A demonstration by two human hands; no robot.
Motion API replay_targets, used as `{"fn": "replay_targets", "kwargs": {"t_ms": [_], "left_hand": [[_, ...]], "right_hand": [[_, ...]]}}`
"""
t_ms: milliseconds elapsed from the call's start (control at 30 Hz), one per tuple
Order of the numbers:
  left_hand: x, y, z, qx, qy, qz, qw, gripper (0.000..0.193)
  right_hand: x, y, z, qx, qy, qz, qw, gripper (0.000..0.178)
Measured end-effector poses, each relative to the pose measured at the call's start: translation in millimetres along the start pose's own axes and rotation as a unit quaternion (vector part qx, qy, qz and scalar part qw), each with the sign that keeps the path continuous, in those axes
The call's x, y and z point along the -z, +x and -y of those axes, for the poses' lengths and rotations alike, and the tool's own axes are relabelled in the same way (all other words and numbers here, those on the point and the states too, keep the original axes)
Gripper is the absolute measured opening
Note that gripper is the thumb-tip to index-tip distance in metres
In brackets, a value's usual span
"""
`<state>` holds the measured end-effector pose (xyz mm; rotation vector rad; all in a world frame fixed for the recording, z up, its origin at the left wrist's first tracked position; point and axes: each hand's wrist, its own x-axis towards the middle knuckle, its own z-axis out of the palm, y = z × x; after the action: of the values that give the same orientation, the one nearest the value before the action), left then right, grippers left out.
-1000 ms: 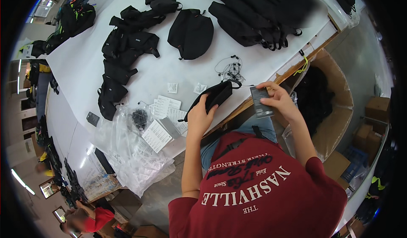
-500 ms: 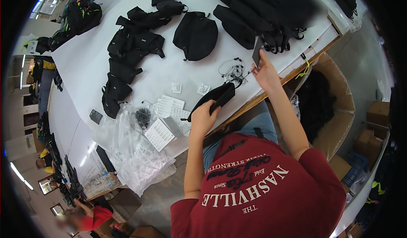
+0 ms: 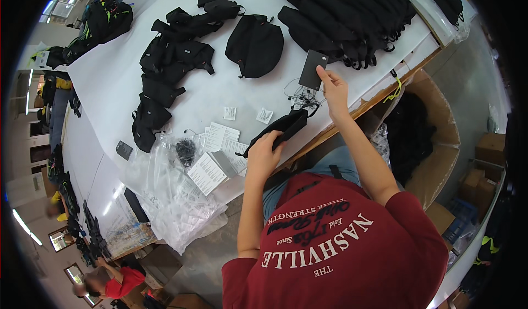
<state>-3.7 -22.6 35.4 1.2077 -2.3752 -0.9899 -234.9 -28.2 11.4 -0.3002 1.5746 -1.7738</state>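
My left hand (image 3: pixel 265 150) grips the near side of a small black fabric pouch (image 3: pixel 289 125), which lies tilted near the table's edge. My right hand (image 3: pixel 334 92) pinches a dark rectangular card tag (image 3: pixel 311 72) by its edge, its broad face turned up above the table. Under the tag lies a tangle of thin black cords (image 3: pixel 302 95), close to the pouch's far end. Stacked white printed cards (image 3: pixel 207 175) and small white packets (image 3: pixel 264 115) lie left of the pouch.
Several finished-looking black bags (image 3: pixel 254 48) spread across the white table (image 3: pixel 203 97), with a big pile of black pouches (image 3: pixel 352 20) at the far right. Clear plastic bags (image 3: pixel 159 193) hang over the near-left edge. A cardboard box (image 3: pixel 440 149) with black items stands right. Another person (image 3: pixel 124 281) is at lower left.
My right hand has turned the card tag from edge-on to face-up and moved it slightly left and nearer. The pouch has tilted a little under my left hand.
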Motion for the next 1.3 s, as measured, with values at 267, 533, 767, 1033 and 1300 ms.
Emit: {"fn": "replay_targets", "kwargs": {"t_ms": [267,533,767,1033,1300], "left_hand": [[10.9,-14.2,4.6,-0.056,0.066,-0.087,0.992,0.014],[-1.1,-16.0,-8.2,-0.078,0.065,-0.121,0.987,0.021],[-6.7,-10.4,10.0,-0.111,0.052,-0.112,0.986,0.016],[21.3,69.1,13.0,0.042,-0.047,-0.106,0.992,0.024],[13.5,74.7,45.9,0.079,0.061,0.052,0.994,0.029]], "right_hand": [[35.6,3.9,24.4,0.251,-0.237,0.095,0.934,0.025],[3.2,-48.5,0.0,0.431,-0.465,0.343,0.693,0.022],[7.9,-49.6,10.0,0.408,-0.516,0.413,0.630,0.029],[14.2,-39.0,6.6,0.372,-0.536,0.482,0.584,0.029],[13.4,-42.5,4.9,0.390,-0.514,0.472,0.601,0.026]]}}
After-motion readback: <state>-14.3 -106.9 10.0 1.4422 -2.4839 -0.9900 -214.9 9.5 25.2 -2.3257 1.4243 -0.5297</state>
